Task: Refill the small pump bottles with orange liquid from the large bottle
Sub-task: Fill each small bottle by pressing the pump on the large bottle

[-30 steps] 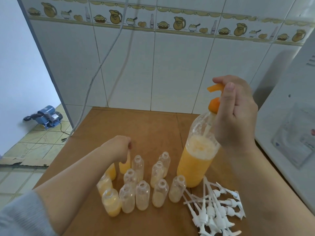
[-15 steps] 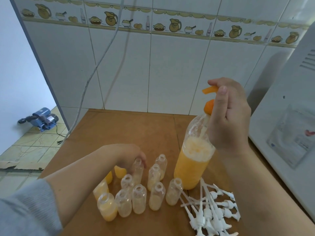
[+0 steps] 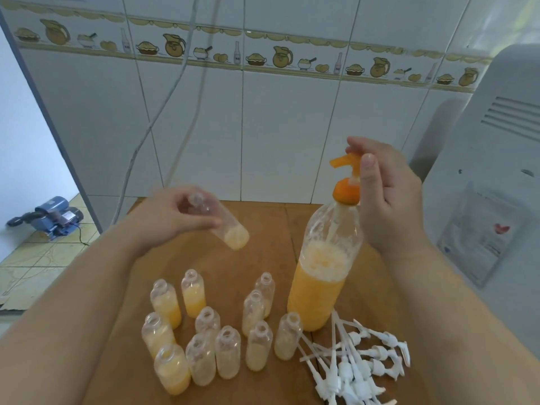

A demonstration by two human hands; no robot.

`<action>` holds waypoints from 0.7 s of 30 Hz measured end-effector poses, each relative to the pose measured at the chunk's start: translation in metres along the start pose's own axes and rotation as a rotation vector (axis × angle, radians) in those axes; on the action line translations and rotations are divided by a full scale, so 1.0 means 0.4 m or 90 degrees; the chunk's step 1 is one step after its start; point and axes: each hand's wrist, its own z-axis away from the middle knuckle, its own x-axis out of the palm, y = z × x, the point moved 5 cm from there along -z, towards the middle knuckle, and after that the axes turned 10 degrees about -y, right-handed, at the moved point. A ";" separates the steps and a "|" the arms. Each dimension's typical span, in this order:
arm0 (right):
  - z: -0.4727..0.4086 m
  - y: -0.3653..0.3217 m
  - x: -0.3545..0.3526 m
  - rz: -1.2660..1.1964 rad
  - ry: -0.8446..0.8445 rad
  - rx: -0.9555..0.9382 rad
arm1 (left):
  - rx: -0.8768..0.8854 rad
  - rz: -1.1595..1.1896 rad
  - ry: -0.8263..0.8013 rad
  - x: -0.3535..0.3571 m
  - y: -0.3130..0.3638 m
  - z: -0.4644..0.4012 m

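Observation:
A large clear bottle [image 3: 321, 290], about half full of foamy orange liquid, stands on the wooden table [image 3: 263, 229]. It carries an orange pump head [image 3: 346, 182]. My right hand [image 3: 385, 200] sits at that pump, thumb along its stem and fingers over the spout. My left hand [image 3: 172, 214] holds a small clear bottle [image 3: 225, 226] tilted in the air, a little orange liquid at its bottom. Several small uncapped bottles [image 3: 219, 331] stand grouped in front; the left ones hold more orange liquid.
A heap of white pump tops [image 3: 356, 366] lies at the front right of the table. A white appliance [image 3: 491, 185] stands close on the right. The tiled wall [image 3: 263, 127] with a hanging cable rises behind. A blue pump [image 3: 49, 214] sits on the floor at left.
My left hand has lifted one small bottle out of the group and raised it, tilted, toward the large bottle. My right hand stays at the orange pump.

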 end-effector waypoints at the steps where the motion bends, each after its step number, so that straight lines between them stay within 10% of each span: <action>1: 0.002 0.002 -0.001 0.013 -0.014 -0.011 | 0.034 0.121 0.031 -0.005 0.025 0.010; 6: 0.009 0.003 0.006 0.064 -0.038 -0.040 | 0.069 0.531 0.071 0.089 0.129 0.008; 21: 0.004 -0.035 0.023 0.161 -0.060 -0.060 | 0.207 0.029 0.084 0.176 0.281 -0.015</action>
